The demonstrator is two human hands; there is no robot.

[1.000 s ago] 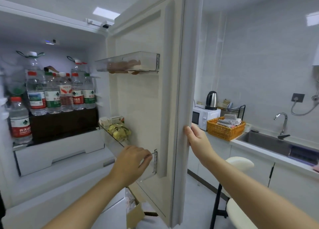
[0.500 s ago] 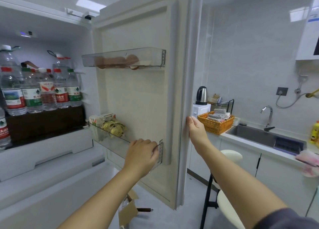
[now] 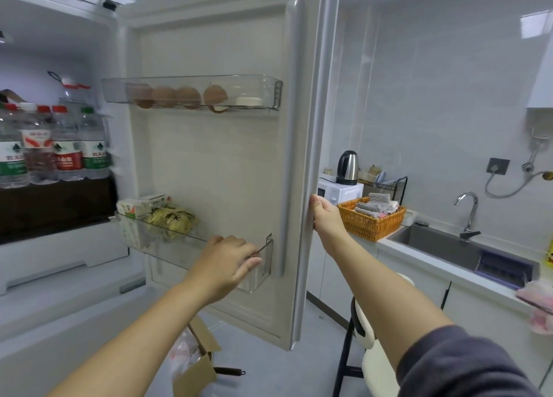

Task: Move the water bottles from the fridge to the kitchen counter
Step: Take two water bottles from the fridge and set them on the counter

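Several water bottles (image 3: 64, 145) with red and green labels stand upright in a row on a fridge shelf at the far left. The fridge door (image 3: 227, 163) stands wide open in the middle. My left hand (image 3: 227, 262) holds the rim of the clear lower door shelf (image 3: 179, 241), fingers curled over it. My right hand (image 3: 324, 214) grips the door's outer edge, thumb on the inner side. Neither hand touches a bottle. The kitchen counter (image 3: 431, 265) runs along the right wall.
On the counter are an orange basket (image 3: 371, 223) of cloths, a white microwave (image 3: 341, 191) with a kettle (image 3: 347, 167) on it, and a sink (image 3: 443, 244) with a tap. A stool (image 3: 374, 363) stands below my right arm. A cardboard box (image 3: 197, 363) lies on the floor.
The view has turned to the right, so the bottles have slid to the left edge. The door has swung wider open. Both hands stay on the door.
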